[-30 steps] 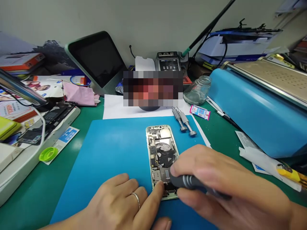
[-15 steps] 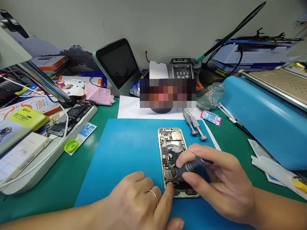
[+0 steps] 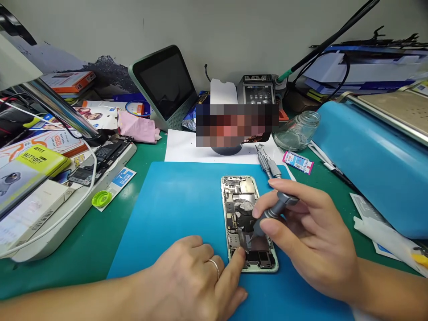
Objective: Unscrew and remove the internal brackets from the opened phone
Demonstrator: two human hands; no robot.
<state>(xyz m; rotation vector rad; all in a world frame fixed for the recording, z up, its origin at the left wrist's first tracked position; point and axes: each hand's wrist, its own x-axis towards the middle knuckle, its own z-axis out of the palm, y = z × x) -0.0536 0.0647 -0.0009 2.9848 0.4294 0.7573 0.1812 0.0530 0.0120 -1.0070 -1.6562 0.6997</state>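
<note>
An opened smartphone [image 3: 246,209] lies on the blue mat [image 3: 170,200], its inner boards and parts exposed. My left hand [image 3: 200,276], with a ring on one finger, rests at its lower left; the stretched index fingertip touches the phone's lower part, while the other fingers are bent and hold nothing. A grey precision screwdriver [image 3: 276,211] is pinched between the thumb and fingers of my right hand [image 3: 317,240]. It tilts, with its thin tip over the phone's lower middle; I cannot tell whether the tip touches.
Metal screwdrivers [image 3: 267,162] lie behind the phone, beside a small packet [image 3: 298,162] and a glass jar [image 3: 297,131]. A tilted screen device [image 3: 163,87] stands behind. At left are a power strip [image 3: 50,236], boxes and a green cap [image 3: 101,198]; a blue roll [image 3: 364,165] is at right.
My right hand has raised the screwdriver slightly off the phone's lower end, so its thin tip now shows. The left fingertip stays on the phone. The whole view has shifted a little.
</note>
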